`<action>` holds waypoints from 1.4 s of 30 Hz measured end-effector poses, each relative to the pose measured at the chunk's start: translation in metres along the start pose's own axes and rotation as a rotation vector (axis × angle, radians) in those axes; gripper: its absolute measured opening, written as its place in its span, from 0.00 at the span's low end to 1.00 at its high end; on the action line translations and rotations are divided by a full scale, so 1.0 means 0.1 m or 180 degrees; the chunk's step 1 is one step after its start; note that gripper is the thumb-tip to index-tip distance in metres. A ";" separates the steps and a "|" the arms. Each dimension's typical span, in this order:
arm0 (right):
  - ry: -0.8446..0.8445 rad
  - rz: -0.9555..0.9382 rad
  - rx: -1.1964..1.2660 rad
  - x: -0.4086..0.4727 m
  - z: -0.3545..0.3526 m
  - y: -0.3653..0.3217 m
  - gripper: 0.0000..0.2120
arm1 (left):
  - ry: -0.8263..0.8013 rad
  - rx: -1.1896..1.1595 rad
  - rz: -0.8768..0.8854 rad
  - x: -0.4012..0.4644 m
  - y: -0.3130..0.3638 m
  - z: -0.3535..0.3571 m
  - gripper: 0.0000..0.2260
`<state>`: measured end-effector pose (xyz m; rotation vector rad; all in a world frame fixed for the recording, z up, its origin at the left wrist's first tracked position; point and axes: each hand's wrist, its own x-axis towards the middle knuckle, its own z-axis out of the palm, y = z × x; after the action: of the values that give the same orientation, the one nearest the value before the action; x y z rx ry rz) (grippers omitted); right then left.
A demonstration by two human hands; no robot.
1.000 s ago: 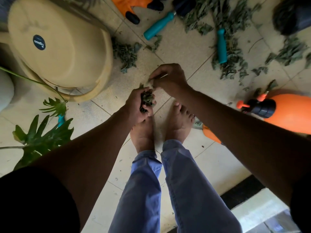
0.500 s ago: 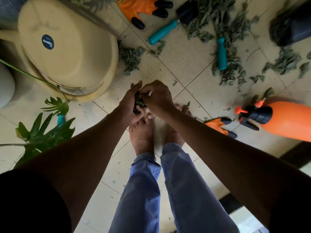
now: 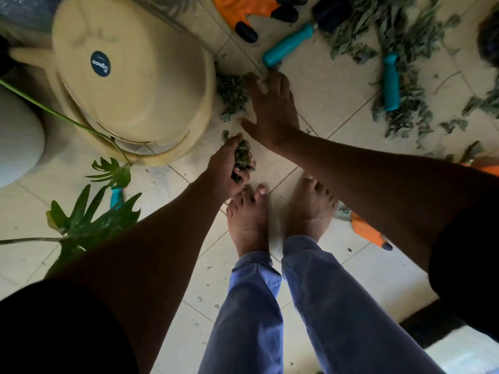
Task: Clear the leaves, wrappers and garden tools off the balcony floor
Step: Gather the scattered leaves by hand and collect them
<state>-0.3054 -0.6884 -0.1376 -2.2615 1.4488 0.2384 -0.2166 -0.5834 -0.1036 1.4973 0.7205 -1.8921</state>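
My left hand (image 3: pixel 229 163) grips a bunch of dry green leaves (image 3: pixel 243 157) just above my toes. My right hand (image 3: pixel 270 109) reaches forward with its fingers spread flat on the tiles, touching a small leaf pile (image 3: pixel 232 93) beside the cream bin. Two teal-handled garden tools lie further out: one (image 3: pixel 286 47) near an orange glove (image 3: pixel 243 8), the other (image 3: pixel 390 82) on a long scatter of leaves (image 3: pixel 399 109).
A cream plastic bin (image 3: pixel 135 85) stands at the left. A green plant (image 3: pixel 89 220) leans in at lower left, hiding a third teal handle (image 3: pixel 116 197). An orange glove (image 3: pixel 367 230) lies right of my bare feet. A dark step edge (image 3: pixel 432 325) is at lower right.
My right hand left the bunch in my left hand and stretched forward to the leaf pile by the bin. My left hand kept its grip on the leaves.
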 end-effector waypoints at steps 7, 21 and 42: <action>0.0039 -0.0365 -0.0027 0.31 0.10 -0.43 0.46 | 0.0344 0.0291 -0.0092 -0.10 0.08 -0.22 0.12; 0.0903 0.0505 0.0401 0.68 0.20 -0.70 0.12 | 0.0060 0.0281 -0.0122 -0.02 0.28 -0.40 0.12; -0.0274 -0.0489 -0.0268 -0.44 -0.10 0.39 0.40 | 0.0010 0.0364 -0.0218 -0.03 -0.13 -0.29 0.13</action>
<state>-0.3606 -0.6711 -0.1229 -2.3850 1.2363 0.3498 -0.2076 -0.5528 -0.1059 1.5637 0.6831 -2.0127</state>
